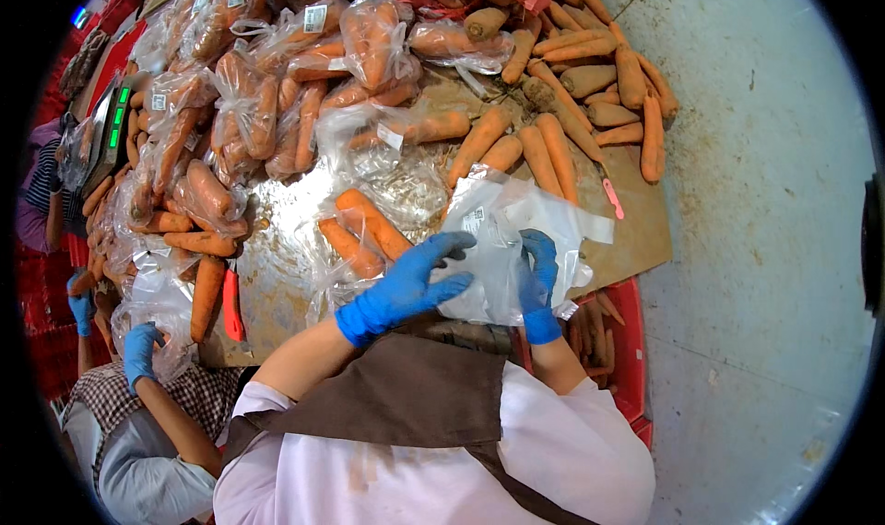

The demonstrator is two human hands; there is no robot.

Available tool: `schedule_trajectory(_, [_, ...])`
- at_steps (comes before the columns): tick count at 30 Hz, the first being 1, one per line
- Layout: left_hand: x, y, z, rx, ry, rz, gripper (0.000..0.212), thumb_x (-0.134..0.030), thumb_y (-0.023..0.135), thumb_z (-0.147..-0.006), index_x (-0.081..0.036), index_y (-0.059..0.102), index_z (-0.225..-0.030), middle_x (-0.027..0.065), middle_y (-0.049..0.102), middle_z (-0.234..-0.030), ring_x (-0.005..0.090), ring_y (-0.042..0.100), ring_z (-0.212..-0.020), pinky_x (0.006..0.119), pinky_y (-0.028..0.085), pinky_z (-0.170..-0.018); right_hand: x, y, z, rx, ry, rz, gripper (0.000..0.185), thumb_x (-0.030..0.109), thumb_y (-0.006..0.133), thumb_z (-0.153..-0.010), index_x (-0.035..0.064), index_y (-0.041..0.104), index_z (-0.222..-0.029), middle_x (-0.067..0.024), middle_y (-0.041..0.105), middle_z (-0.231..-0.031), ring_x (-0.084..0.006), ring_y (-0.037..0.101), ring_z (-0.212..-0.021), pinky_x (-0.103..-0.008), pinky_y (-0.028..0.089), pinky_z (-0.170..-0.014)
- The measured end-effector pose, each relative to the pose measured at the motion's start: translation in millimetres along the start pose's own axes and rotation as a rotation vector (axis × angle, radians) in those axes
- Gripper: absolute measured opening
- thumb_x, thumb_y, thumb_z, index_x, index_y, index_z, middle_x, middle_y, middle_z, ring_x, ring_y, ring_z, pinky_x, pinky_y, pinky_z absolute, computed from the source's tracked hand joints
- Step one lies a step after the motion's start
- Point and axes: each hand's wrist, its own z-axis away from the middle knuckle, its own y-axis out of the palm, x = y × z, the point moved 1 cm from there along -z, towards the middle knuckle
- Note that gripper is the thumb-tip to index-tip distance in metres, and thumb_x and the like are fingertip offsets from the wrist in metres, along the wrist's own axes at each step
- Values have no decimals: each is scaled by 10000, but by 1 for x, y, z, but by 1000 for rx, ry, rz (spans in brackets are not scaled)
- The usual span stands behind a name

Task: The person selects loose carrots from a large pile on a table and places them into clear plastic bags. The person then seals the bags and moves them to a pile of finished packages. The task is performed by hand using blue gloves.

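My left hand [415, 279], in a blue glove, has its fingers spread at the left side of a translucent plastic bag [484, 276]. My right hand [541, 279], gloved in blue too, grips the bag's right part with bent fingers, partly covered by the film. The bag looks flat and bears a printed label. Left of it, two thick carrots [373, 224] lie in a clear bag on the metal tabletop [276, 262]. Loose carrots [550, 155] lie just beyond the bag I hold. A knife with a pink handle [612, 199] rests to their right.
Bagged carrots [242, 103] are heaped at the far left, near a scale with green displays [119, 117]. A red-handled knife [232, 304] lies left. A co-worker's gloved hand [142, 349] holds a bag there. A red crate [626, 345] of carrots stands below the table's right edge.
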Motion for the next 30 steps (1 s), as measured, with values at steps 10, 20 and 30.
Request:
schedule_trajectory(10, [52,13,-23,72,37,-332,328,-248,603,-821,-91,570,-1108,139,500,-1065,251,497,-943,319,412,-833,21,-4,-8,-27,-33,34,153,-70,566,-728,27,577,-846,-122,561,-955,-257,523,-924,-321,409,-835])
schedule_trajectory(20, [58,2,-10,-156,-461,507,152,-10,417,-770,-24,565,-735,32,545,-729,103,471,-585,212,378,-533,-50,-6,3,-14,72,84,127,46,571,-785,15,606,-904,-128,582,-913,-285,536,-866,-354,415,-802])
schedule_trajectory(30, [7,-116,75,-468,-115,918,64,-68,477,-732,-18,514,-743,22,485,-623,91,448,-524,228,426,-564,-27,-1,-25,75,20,213,192,86,568,-794,16,607,-968,-125,579,-956,-266,542,-909,-342,408,-847])
